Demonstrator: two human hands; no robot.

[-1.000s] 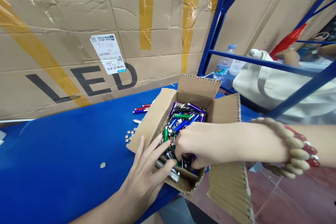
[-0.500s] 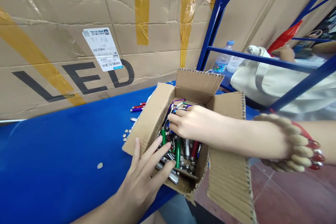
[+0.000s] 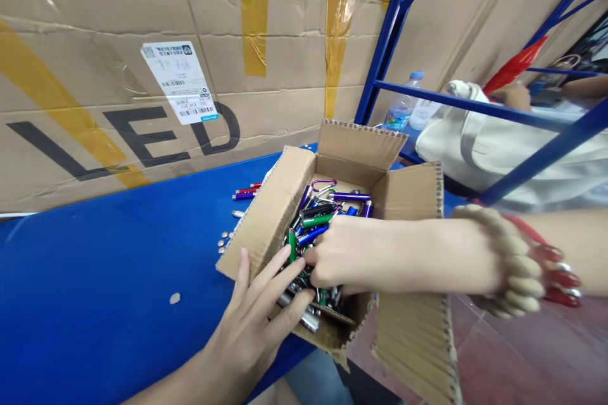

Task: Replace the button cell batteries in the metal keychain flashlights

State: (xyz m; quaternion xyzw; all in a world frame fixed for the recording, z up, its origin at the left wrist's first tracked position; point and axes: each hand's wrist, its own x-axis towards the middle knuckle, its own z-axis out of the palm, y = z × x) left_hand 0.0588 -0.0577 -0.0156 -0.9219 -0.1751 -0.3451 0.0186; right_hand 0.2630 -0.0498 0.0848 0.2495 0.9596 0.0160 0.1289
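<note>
An open cardboard box (image 3: 270,209) stands at the near edge of a blue table (image 3: 118,266). It is filled with several small keychain flashlights (image 3: 327,209) in green, blue, purple and silver. My left hand (image 3: 259,323) lies flat with fingers spread on the box's near left corner, over a silver flashlight (image 3: 304,319). My right hand (image 3: 342,256) reaches into the box from the right, its fingers curled down among the flashlights; what they grip is hidden. Bead bracelets (image 3: 517,269) circle my right wrist.
Loose flashlights (image 3: 244,193) and small round button cells (image 3: 223,240) lie on the table left of the box; one cell (image 3: 175,298) lies apart. A large "LED" carton (image 3: 142,76) forms the back wall. A blue rack (image 3: 475,107) at right holds a white bag (image 3: 498,145) and water bottle (image 3: 401,107).
My right hand has drawn back from the far part of the box toward its near side and curled into the flashlights. My left hand has stayed on the box corner.
</note>
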